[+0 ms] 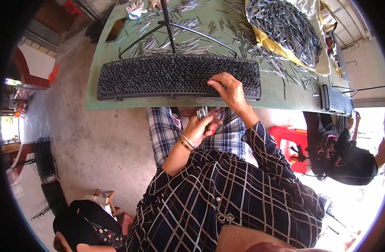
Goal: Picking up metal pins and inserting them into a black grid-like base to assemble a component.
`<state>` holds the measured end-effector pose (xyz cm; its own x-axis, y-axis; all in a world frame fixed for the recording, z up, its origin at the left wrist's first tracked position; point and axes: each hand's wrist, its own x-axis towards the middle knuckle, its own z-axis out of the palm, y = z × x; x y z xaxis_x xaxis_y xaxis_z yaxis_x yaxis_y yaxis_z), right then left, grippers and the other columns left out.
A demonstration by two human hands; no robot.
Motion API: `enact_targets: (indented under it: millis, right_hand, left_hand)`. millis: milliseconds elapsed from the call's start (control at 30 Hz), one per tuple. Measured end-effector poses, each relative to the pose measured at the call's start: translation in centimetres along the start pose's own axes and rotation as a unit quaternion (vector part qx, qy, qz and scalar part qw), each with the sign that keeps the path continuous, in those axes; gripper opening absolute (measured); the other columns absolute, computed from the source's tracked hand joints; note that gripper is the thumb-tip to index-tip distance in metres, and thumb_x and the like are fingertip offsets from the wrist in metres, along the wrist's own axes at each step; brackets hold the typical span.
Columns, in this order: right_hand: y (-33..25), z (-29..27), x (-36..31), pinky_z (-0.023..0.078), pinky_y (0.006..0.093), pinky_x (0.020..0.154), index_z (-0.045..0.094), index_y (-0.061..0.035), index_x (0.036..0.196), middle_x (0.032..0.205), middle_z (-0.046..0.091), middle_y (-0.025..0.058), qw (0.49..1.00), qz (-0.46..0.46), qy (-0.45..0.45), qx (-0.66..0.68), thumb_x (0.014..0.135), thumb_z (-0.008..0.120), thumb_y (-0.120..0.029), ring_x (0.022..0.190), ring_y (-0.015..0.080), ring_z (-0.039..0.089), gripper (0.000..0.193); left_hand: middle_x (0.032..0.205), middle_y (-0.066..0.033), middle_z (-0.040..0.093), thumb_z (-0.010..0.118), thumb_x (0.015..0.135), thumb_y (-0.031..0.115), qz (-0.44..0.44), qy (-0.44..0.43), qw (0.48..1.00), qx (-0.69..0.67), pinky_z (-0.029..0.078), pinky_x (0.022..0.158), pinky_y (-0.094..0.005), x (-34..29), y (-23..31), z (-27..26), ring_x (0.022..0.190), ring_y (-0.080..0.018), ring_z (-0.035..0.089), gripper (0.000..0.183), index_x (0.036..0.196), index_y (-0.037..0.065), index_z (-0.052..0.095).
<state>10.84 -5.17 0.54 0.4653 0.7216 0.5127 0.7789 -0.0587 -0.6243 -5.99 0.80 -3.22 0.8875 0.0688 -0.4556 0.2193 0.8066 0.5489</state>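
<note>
And here are two bare hands at the green table [272, 98]: the left hand [195, 129] is closed around a bunch of rods [202, 112], ends poking up together, below the table's front edge, presumably so the supply sits close without blocking the view. Up top, the right hand [229, 90] reaches over the rack [146, 93], thumb and finger in a narrow pinch, though I can't tell whether a rod sits between them. That pinch likely suits something so slim. The black rack lies along the near edge, its long side to the person, the plain rows of holes nearest the body; that seems to make them easiest to see and reach. Loose rods [192, 44] are strewn behind it, and the sack [276, 48], heaped with more, gapes open at far right, probably for easy dipping.
</note>
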Motion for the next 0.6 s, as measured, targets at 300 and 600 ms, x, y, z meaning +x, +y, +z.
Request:
enact_targets:
  millis: [300,600]
  right_hand:
    - [0.3,0.4,-0.4,0.048,0.035,0.066,0.063,-0.0025,0.085,0.08,0.062,0.0101,0.999,0.012,0.043,-0.001,0.078,0.068,-0.012,0.073,0.0282,0.06,0.013]
    - [0.3,0.6,-0.5,0.048,0.033,0.066,0.064,-0.0036,0.085,0.08,0.062,0.0085,0.999,-0.001,0.049,-0.021,0.078,0.067,-0.01,0.073,0.025,0.06,0.01]
  left_hand:
    - [0.092,-0.0122,0.063,0.049,0.091,0.014,-0.002,-0.018,1.0,0.004,0.033,0.047,-0.0173,0.1,-0.6,-0.3,0.061,-0.0048,0.045,0.025,0.111,0.0,0.056]
    - [0.092,-0.0119,0.063,0.049,0.091,0.014,-0.017,-0.017,1.0,0.0,0.033,0.046,-0.0173,0.2,-0.6,0.1,0.062,-0.0046,0.046,0.024,0.11,0.001,0.056]
